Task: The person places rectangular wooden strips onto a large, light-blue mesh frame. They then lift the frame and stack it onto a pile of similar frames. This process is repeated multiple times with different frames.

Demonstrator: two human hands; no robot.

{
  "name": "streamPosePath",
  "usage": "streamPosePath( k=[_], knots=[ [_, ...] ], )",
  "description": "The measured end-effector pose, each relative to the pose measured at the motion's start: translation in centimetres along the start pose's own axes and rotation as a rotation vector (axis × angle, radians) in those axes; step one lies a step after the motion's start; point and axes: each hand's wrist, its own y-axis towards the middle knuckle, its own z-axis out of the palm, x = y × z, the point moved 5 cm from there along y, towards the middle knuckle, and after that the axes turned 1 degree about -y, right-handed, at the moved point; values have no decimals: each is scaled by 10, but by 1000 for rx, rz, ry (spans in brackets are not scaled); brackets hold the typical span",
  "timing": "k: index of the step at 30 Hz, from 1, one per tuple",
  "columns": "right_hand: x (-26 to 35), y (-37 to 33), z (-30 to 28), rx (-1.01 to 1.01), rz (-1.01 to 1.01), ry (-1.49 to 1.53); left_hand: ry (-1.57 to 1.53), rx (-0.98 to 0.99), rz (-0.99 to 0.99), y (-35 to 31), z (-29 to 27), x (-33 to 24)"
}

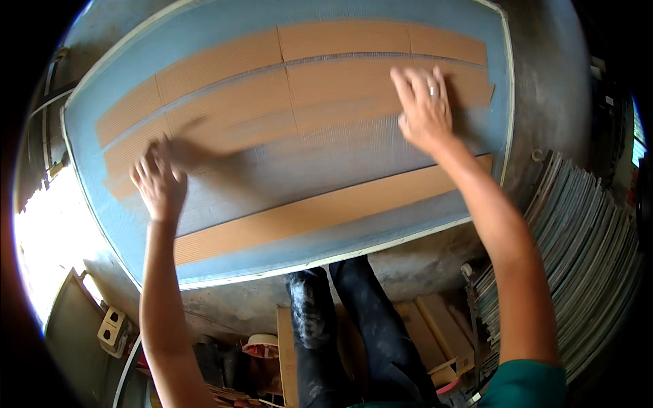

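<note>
A long brown corrugated cardboard strip (224, 115) is seen lying flat on a blue-grey rectangular board with a pale rim (381, 234), in the upper half of that board. It is pressed near its right end by the right hand (425, 109), whose fingers are held straight and only slightly spread, palm down; a ring is worn on one finger. The left end of the strip is met by the left hand (160, 180), which is blurred; its fingers appear loosely spread and laid flat on the surface, though the exact contact cannot be told.

Just above, a second row of brown cardboard strips (340, 41) is laid parallel and close to it. Nearer the person, well apart from the hands, a single brown cardboard strip (326, 211) runs across the lower part of the board.

Below the board's edge, the person's dark, dust-marked trouser legs (340, 319) are seen. To the right, a leaning stack of thin grey sheets (585, 245) is stood beside the board.
</note>
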Motion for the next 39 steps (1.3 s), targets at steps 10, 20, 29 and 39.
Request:
streamPosePath(
  k=[10, 20, 29, 39],
  knots=[
    [-22, 36, 4, -25, 26, -81, 156, 70, -40, 47, 12, 19],
    [-15, 6, -6, 49, -153, 15, 78, 235, 84, 13, -6, 11],
    [46, -149, 18, 356, -171, 57, -213, 527, 77, -168, -6, -54],
    [76, -131, 42, 215, -317, 254, -156, 634, -47, -167, 22, -30]
  ],
)
